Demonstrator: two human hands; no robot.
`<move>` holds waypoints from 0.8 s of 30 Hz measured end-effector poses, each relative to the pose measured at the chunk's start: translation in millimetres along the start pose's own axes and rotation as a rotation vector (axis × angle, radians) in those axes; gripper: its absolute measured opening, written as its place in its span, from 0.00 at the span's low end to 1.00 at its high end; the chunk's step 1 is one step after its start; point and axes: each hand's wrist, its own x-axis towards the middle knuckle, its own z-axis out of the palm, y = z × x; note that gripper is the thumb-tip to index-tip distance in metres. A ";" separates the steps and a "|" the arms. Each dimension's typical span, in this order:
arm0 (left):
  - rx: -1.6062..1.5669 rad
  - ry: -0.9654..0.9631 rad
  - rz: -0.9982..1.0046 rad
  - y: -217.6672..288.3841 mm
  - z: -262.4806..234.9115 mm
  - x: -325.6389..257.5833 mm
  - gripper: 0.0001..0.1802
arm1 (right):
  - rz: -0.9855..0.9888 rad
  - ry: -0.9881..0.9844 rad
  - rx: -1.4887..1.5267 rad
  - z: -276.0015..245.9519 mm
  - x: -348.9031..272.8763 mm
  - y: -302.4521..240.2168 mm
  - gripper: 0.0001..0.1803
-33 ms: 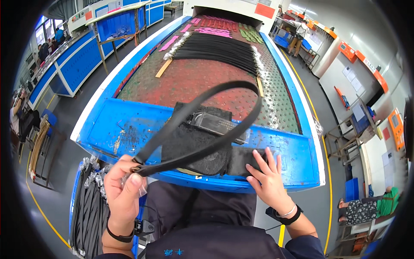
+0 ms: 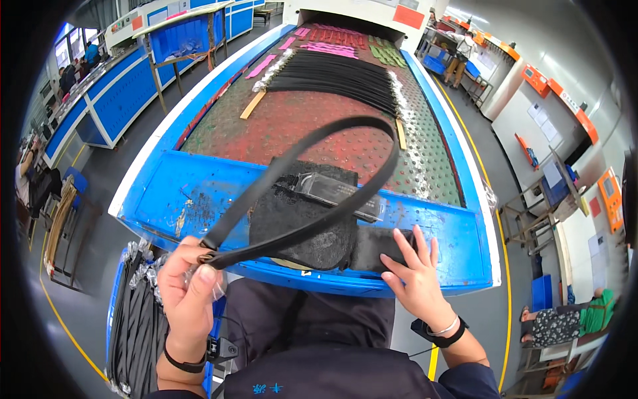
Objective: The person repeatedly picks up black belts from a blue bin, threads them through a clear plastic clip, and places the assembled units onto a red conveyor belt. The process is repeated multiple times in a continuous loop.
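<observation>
My left hand is closed, thumb and fingers pinching the metal-fitted ends of a black strap. A scrap of clear plastic hangs by the fingers. The strap bends into a large loop that rises over the blue table edge and the belt. My right hand is open, fingers spread over a small dark pad on the blue ledge. Beside that pad lies a larger worn black mat, partly behind the strap. On the mat sits a flat clear-and-black case.
A blue-framed conveyor runs away into a white machine. Many black straps lie across it on wooden sticks, with pink and green pieces beyond. At my lower left a blue crate holds more black straps. Several people work farther off.
The strap's loop has risen slightly and shifted a little left with my left hand. My right hand has moved slightly to the right, fingers still spread.
</observation>
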 end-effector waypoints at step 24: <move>0.417 0.340 0.329 -7.5 -76.2 -15.5 0.13 | 0.174 0.121 0.696 13.4 92.4 -10.9 0.26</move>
